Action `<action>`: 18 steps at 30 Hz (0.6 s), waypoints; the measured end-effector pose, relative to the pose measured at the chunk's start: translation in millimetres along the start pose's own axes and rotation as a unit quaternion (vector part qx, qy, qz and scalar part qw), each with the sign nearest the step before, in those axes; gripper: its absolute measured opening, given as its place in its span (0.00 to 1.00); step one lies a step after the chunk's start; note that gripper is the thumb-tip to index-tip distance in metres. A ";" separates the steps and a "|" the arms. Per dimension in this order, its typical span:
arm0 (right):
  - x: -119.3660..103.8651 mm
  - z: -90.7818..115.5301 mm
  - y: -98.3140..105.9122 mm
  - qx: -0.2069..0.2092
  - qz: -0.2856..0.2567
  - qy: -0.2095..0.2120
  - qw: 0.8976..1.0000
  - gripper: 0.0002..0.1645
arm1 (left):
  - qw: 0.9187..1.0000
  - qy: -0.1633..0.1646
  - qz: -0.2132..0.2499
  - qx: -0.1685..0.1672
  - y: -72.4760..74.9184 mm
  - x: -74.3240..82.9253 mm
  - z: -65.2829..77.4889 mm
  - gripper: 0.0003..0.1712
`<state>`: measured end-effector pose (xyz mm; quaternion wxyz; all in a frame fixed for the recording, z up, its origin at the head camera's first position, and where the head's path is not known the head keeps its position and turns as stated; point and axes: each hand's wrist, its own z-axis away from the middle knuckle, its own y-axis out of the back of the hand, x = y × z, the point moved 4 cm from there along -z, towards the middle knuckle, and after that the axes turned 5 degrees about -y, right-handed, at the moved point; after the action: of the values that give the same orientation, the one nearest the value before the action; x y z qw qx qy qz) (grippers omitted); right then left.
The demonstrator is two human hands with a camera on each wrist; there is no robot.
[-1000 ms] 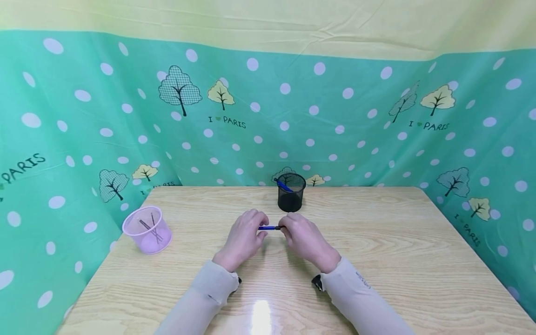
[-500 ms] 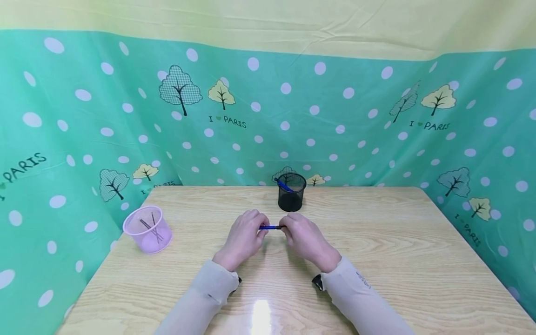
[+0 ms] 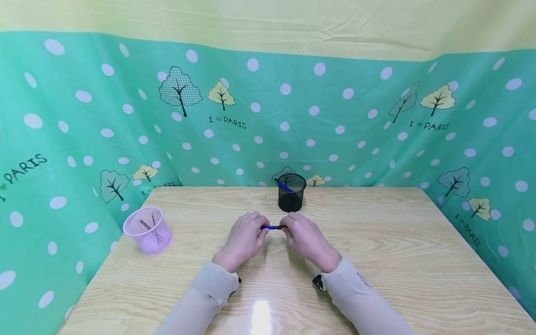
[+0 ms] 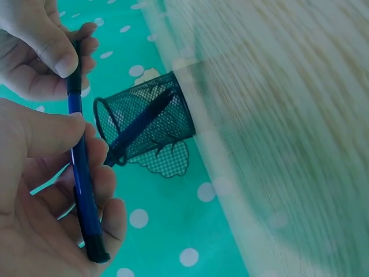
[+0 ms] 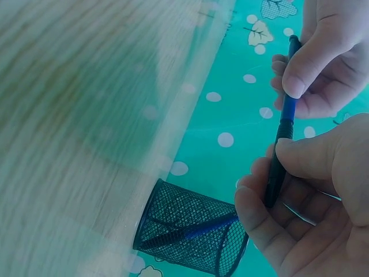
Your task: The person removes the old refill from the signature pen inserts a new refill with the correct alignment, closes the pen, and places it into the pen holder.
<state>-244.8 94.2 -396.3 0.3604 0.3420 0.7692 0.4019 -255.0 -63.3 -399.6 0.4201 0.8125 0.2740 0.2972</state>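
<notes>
Between my hands a blue pen (image 3: 272, 227) with a black grip lies level and crosswise over the table. My left hand (image 3: 246, 236) pinches its blue barrel, thumb on one side and fingertips on the other. In the left wrist view, the pen's black clip end (image 4: 97, 251) pokes out past the lower fingers. My right hand (image 3: 307, 238) pinches the black front part (image 5: 278, 170), and the right wrist view shows its thumb across the grip. Just beyond both hands a black mesh pen holder (image 3: 290, 202) stands upright, with another blue pen (image 3: 284, 186) leaning inside.
A lilac mesh cup (image 3: 156, 244) holding a few thin dark sticks stands at the left edge of the wooden table (image 3: 368, 232). A green dotted curtain (image 3: 234, 139) hangs behind the table and along both sides.
My left fingertips have crept very slightly to the right along with the pen. Both hands keep pinching it, and the mesh cups stand where they were.
</notes>
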 end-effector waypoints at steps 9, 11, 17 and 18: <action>-0.9 0.1 0.9 0.003 -0.003 0.001 1.000 0.05 | 1.000 0.003 -0.003 -0.008 -1.9 -0.8 0.1 0.03; -0.9 0.1 0.8 0.001 0.000 -0.001 1.000 0.05 | 1.000 0.011 -0.001 -0.017 -2.8 -1.1 0.3 0.05; -1.4 0.2 -0.1 -0.002 0.002 0.000 1.000 0.05 | 0.999 0.024 0.012 -0.034 -4.0 -1.6 0.6 0.13; -1.5 0.2 -0.4 -0.002 0.000 0.001 1.000 0.05 | 0.999 0.024 0.013 -0.033 -3.9 -1.7 0.7 0.14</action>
<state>-244.0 92.9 -396.3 0.3606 0.3409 0.7686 0.4038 -256.5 -62.9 -403.6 0.4361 0.7945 0.2631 0.3306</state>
